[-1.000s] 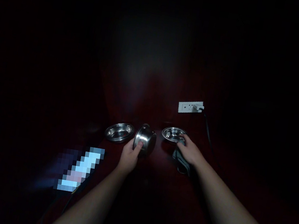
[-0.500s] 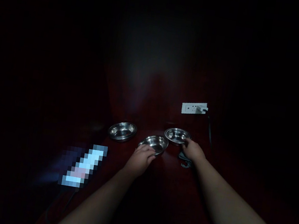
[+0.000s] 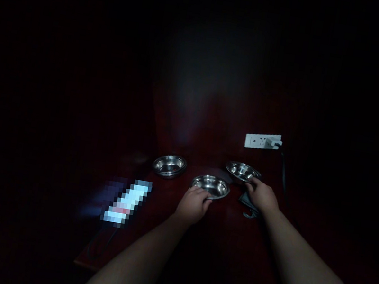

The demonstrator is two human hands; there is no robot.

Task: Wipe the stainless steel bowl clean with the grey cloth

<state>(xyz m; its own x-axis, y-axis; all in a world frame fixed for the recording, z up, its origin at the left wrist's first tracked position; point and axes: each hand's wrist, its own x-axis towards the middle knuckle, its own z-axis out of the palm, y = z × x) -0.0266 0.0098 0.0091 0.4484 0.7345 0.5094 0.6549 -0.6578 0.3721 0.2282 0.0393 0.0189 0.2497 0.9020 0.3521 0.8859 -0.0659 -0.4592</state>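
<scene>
My left hand [image 3: 193, 206] is closed on the near rim of a shiny metal bowl [image 3: 216, 188], which sits upright on the dark red table with its hollow facing up. My right hand [image 3: 264, 197] pinches the near right rim of a second metal bowl [image 3: 241, 170], set farther back and a little tilted. Beneath that hand a crumpled grey-green cloth [image 3: 250, 206] shows in part; whether the fingers also hold it is hidden. Off to the left, touched by neither hand, rests a stack of metal bowls [image 3: 170, 167].
A lit, pixelated screen [image 3: 126, 202] lies at the left with a cable [image 3: 106, 245] near it. On the back wall is a white socket plate [image 3: 256, 141] with a plugged-in adapter [image 3: 273, 143] and hanging cord [image 3: 283, 169]. The table edge [image 3: 83, 264] shows at lower left. Surroundings are very dark.
The bowl in my left hand was held on its side and now stands upright on the table. My right hand has shifted from above the cloth to the right bowl's rim. The view has turned left.
</scene>
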